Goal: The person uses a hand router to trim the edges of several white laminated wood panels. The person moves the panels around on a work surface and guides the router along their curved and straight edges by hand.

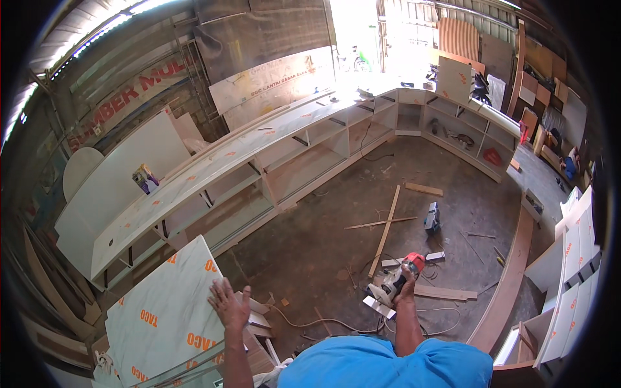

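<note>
Right hand (406, 289): at 5 o'clock in our view, fingers closed round the body of a red-and-silver power tool (393, 282). Tool sits inside the grip, against palm and fingers; fingertips partly hidden behind it, so we can't tell their exact placement. Red end points to 1 o'clock from our knuckles, flat base to 8 o'clock, body tilted. Can't tell whether the base touches the white piece (379, 306) below it.

Left hand (229, 307): at 7 o'clock, fingers spread wide, laid on the right edge of a white marble-look panel (152, 297) with orange print. We grip nothing there; the panel lies under the fingers and extends to 8 o'clock. Tool is well apart from this hand, at its 3 o'clock.

Around the tool: crossed wooden strips (387, 227) on the floor at its 12, blue-grey case (431, 218) at its 1, flat board (445, 293) at its 3. Pale cord (320, 321) runs at 6 o'clock in our view; can't trace its ends.

Further out: long counter (223, 158) from 8 round to 1, open cabinet (466, 132) at 2, curved wooden strip (512, 279) at 4.
</note>
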`<state>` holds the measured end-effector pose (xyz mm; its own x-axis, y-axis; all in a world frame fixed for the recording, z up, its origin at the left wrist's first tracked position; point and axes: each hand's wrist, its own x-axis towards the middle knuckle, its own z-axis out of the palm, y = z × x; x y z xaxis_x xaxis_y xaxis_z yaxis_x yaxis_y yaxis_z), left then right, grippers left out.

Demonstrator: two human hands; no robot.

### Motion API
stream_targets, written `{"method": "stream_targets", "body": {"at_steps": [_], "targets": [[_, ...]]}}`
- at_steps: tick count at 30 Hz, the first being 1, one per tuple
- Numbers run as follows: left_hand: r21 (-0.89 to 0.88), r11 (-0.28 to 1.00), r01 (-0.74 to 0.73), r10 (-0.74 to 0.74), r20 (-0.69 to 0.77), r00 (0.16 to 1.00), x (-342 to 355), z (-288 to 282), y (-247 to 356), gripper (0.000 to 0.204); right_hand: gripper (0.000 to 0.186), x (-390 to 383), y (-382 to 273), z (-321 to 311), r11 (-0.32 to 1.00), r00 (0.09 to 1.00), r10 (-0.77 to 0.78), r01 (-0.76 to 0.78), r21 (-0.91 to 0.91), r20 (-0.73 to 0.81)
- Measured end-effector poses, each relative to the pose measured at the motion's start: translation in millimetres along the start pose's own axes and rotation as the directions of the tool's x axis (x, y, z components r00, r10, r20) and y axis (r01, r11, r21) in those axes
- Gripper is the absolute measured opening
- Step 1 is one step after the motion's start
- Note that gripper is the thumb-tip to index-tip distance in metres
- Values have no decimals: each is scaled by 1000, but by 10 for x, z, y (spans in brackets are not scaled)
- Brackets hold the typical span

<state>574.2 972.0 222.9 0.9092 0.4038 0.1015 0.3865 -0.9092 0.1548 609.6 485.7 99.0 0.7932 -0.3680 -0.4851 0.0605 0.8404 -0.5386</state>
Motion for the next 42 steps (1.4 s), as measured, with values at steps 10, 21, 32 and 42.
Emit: {"method": "stream_targets", "body": {"at_steps": [10, 21, 32, 42], "targets": [[-685, 672, -281, 405, 22, 914, -621, 52, 1050, 67, 37, 154, -22, 117, 993, 978, 73, -53, -107, 197], [-744, 432, -510, 532, -246, 810, -358, -660, 2260, 34, 33, -568, -63, 1202, 784, 776, 166, 271, -559, 609], [-797, 337, -501, 423, -347, 837, -304, -984, 2419, 22, 57, -945, 91, 1535, 669, 603, 272, 441, -598, 750], [-981, 171, -91, 487, 4, 874, -18, -1100, 1930, 8, 70, -951, 289, 1589, 565, 461, 415, 546, -619, 785]]}}
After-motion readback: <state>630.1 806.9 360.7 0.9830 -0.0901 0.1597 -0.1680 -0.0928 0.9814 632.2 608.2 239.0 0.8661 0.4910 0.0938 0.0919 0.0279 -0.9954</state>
